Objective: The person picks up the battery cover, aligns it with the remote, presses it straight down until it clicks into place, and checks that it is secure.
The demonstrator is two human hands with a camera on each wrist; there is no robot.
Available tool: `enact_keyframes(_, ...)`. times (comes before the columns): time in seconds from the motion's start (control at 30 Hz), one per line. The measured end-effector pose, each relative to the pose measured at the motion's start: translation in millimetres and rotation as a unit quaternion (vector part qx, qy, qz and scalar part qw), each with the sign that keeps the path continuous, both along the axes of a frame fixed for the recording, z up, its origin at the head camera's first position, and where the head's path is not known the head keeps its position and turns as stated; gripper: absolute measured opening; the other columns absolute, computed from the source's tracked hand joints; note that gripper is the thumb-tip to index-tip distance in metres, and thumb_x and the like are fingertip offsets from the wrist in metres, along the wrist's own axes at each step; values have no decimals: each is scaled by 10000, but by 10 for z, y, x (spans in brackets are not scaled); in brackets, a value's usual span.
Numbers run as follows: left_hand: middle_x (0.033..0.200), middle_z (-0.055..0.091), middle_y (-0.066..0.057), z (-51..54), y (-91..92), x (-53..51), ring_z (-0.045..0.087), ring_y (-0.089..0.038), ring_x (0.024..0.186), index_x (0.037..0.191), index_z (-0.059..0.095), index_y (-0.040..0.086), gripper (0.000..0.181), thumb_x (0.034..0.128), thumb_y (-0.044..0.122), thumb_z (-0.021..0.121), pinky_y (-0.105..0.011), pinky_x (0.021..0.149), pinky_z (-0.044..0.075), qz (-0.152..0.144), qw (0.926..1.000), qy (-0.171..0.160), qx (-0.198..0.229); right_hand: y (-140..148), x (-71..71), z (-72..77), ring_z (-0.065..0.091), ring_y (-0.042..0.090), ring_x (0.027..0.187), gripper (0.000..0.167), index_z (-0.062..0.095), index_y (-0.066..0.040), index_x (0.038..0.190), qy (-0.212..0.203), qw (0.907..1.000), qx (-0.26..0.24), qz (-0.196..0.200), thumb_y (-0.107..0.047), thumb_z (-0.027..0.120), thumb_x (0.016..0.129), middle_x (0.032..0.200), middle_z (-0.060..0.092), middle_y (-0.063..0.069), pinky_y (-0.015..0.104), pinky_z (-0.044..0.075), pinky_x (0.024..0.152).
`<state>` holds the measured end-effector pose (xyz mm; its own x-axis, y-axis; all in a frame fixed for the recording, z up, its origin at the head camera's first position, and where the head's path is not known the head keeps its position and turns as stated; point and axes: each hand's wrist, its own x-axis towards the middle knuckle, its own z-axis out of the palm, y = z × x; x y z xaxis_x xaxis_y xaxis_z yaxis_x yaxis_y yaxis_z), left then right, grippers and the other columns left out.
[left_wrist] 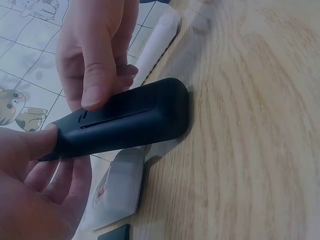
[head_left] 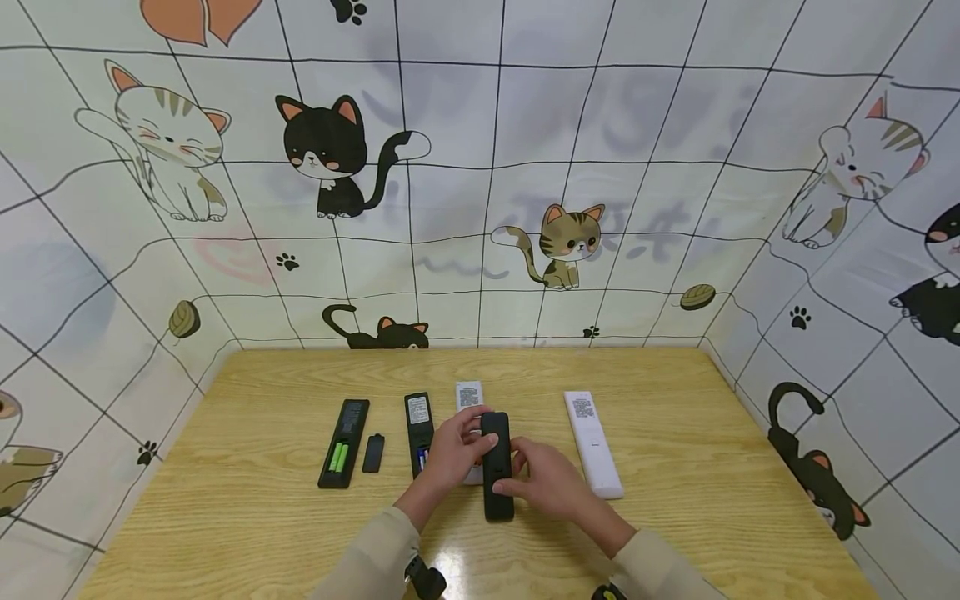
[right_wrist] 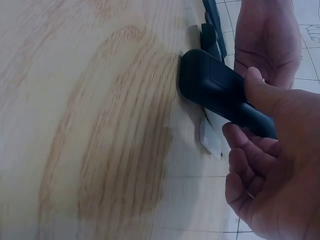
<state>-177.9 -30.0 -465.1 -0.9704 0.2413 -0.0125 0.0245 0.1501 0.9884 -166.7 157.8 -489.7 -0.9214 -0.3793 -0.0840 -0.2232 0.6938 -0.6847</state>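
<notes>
Head: a black remote [head_left: 498, 462] is gripped by the left hand [head_left: 453, 450] over a wooden table [head_left: 675, 425]. Left wrist: its battery cover [left_wrist: 131, 106], seemingly being worked, is touched by a thumb. Right wrist: the remote is pinched by the curled right hand [right_wrist: 280, 155]; firm thumb pressure seems needed.

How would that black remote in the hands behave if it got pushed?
The black remote looks straight and hard-cased, so it's probably stiff. Its smooth surface may let it slide. The broad, flat-looking back suggests it wouldn't roll easily.
</notes>
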Motion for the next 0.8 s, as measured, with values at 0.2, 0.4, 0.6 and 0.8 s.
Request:
enact_keyframes(0.2,1204,662,-228,47,3,40,683,-269,939,1331,553,36,400,936,44,621,-435,723,564,37,10000,88,6,-10,1,-15,531,58,657,494,591,-116,1189,127,9999,-55,-13,-441,731,845,826,645,-62,230,425,561)
enact_keyframes(0.4,1213,677,-161,-184,9,-82,680,-229,936,1331,571,127,400,938,97,639,-407,728,564,44,10000,-28,-21,-14,-2,-24,526,68,655,484,591,-116,1171,83,9999,-84,-32,-446,729,844,831,642,-51,232,423,554)
enact_keyframes(0.6,1220,684,-110,-326,7,-145,674,-188,935,1325,577,185,397,937,149,653,-341,718,555,9,10000,-53,-22,-32,6,-21,532,74,653,484,589,-104,1170,18,9999,-73,-103,-435,731,846,855,668,-27,233,422,547)
enact_keyframes(0.8,1225,684,-109,-324,18,-145,676,-188,937,1325,575,186,398,936,145,653,-318,714,554,40,9999,5,-110,-62,11,-4,516,70,638,431,597,-101,1116,51,9997,81,-226,-411,733,851,798,640,-59,220,395,547)
